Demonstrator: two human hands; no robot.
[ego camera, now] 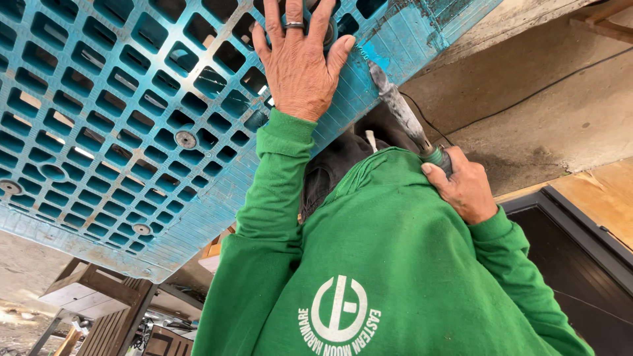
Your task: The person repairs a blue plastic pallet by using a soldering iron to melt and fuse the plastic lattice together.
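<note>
pallet pinned flat, tool gripped at its handle

pallet (132, 125), blue plastic with an open grid of cells and scuffed, paint-worn edges, fills the left and upper part of the head view and lies tilted across the frame. it is judged stiff and fairly heavy for its bulk, unlikely to bend under a palm; the ribs between the cells offer firm purchase, while the smooth solid rim is judged more slippery. the left hand (300, 62) is laid flat on the grid near the pallet's right edge, fingers spread apart, a ring on one finger, closed on nothing. below it a green sweatshirt (389, 264) covers both arms. further right, a slim tool (399, 109) with a grey, spattered shaft is pointed at the pallet's edge; its tip is seen just at the rim, though contact cannot be confirmed. the right hand (465, 188) is wrapped tight around the tool's green handle, where the grip is judged surest. a thin black cable (527, 99) is trailed across the concrete floor (560, 118) behind.
</note>
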